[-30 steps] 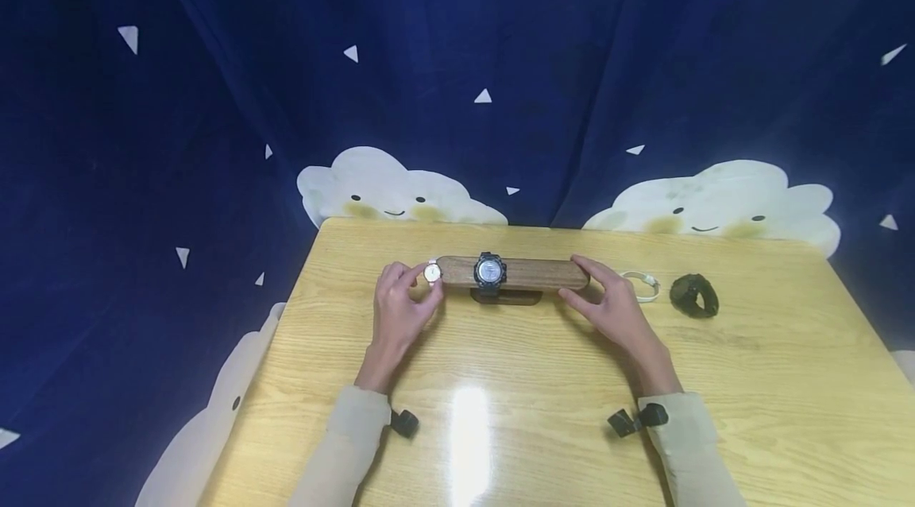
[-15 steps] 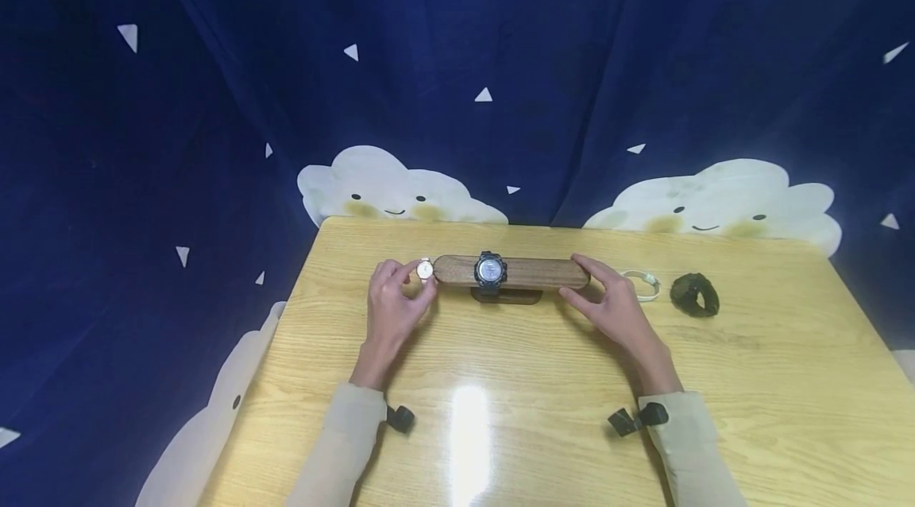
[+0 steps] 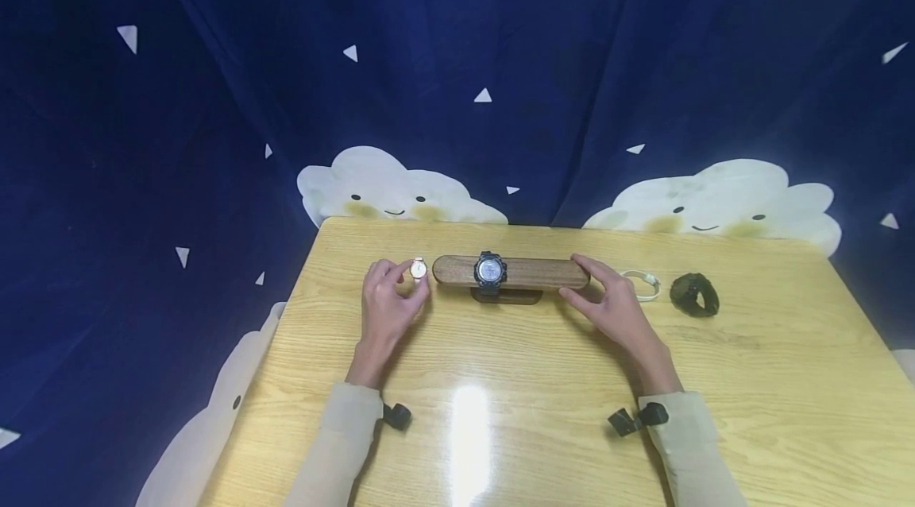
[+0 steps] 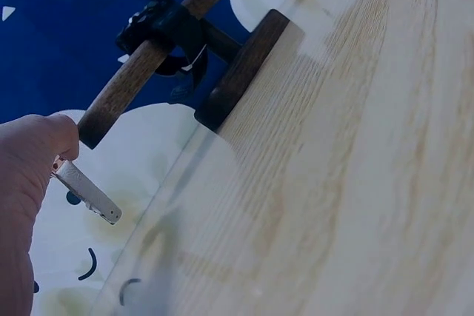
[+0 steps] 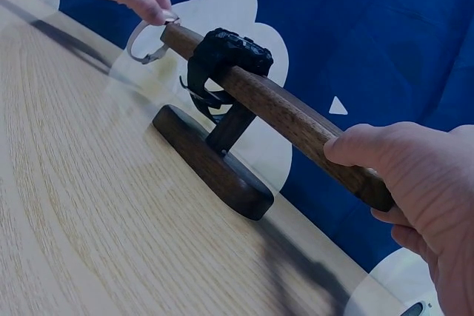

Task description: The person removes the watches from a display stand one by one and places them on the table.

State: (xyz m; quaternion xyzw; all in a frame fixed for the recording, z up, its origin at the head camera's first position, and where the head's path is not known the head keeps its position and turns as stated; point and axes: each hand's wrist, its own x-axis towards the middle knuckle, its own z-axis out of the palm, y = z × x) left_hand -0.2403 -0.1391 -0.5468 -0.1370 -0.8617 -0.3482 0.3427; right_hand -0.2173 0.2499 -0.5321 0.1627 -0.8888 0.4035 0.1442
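Between thumb and fingers, my left hand (image 3: 387, 304) pinches a small white-strapped watch (image 3: 418, 269) just off the left end of a wooden watch stand (image 3: 536, 274). Its pale strap (image 4: 90, 196) hangs down below the fingers in the left wrist view. My right hand (image 3: 616, 307) grips the right end of the stand's bar, thumb on the near side, as the right wrist view also shows. A black chunky watch (image 3: 489, 271) is strapped round the bar, left of its middle. The stand's dark base (image 5: 215, 160) rests on the table.
Right of my right hand, a white band (image 3: 646, 284) and a dark watch (image 3: 694, 296) lie on the wooden table (image 3: 543, 396). Behind the table's far edge hangs a blue curtain (image 3: 443, 54) with cloud shapes.
My left hand has drawn the white-strapped watch leftward, away from the bar's left end. My right hand and the stand have stayed in place.
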